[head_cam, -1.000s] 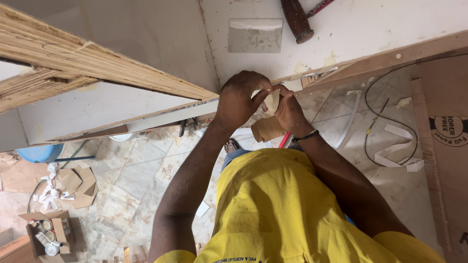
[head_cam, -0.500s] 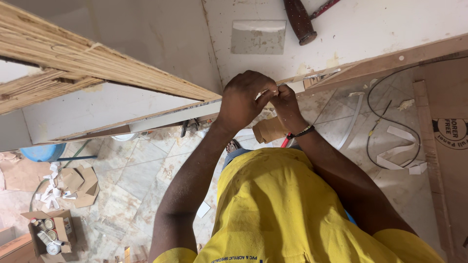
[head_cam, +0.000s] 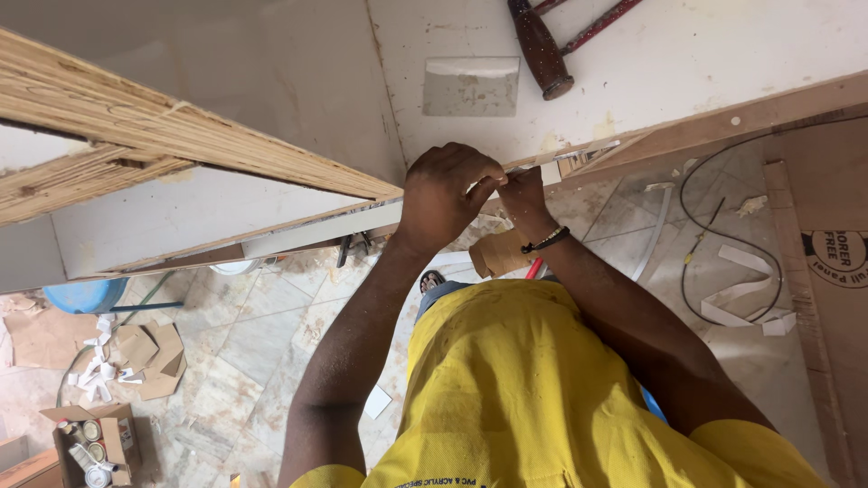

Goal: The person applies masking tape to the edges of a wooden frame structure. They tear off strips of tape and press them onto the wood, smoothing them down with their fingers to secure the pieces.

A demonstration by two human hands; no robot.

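Two hands meet at the front edge of a white board. The left hand (head_cam: 448,185) is curled almost shut, pinching a white edging strip (head_cam: 325,230) against that edge; the right hand (head_cam: 523,194) is closed beside it, its hold hidden. This looks like pressing edge banding on, so firm, even pressure along the strip seems needed next. An open cardboard box (head_cam: 95,443) of small tins sits lower left; a brown carton (head_cam: 836,271) with a round black mark lies right
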